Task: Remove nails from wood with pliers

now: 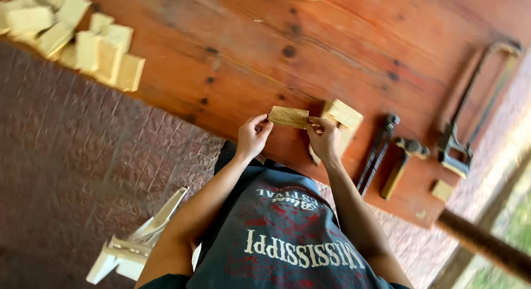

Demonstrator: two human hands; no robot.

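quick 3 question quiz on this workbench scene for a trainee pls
1. True or false: both hands hold the one thin wood piece.
2. What lies nearest the right hand on the bench? A) hacksaw B) wood block C) block pile
3. Fill in: the hammer lies between the pincers and the ____.

Key
1. True: left hand pinches one end, right hand the other.
2. B: the wood block sits beside it; the block pile is at the far left.
3. hacksaw.
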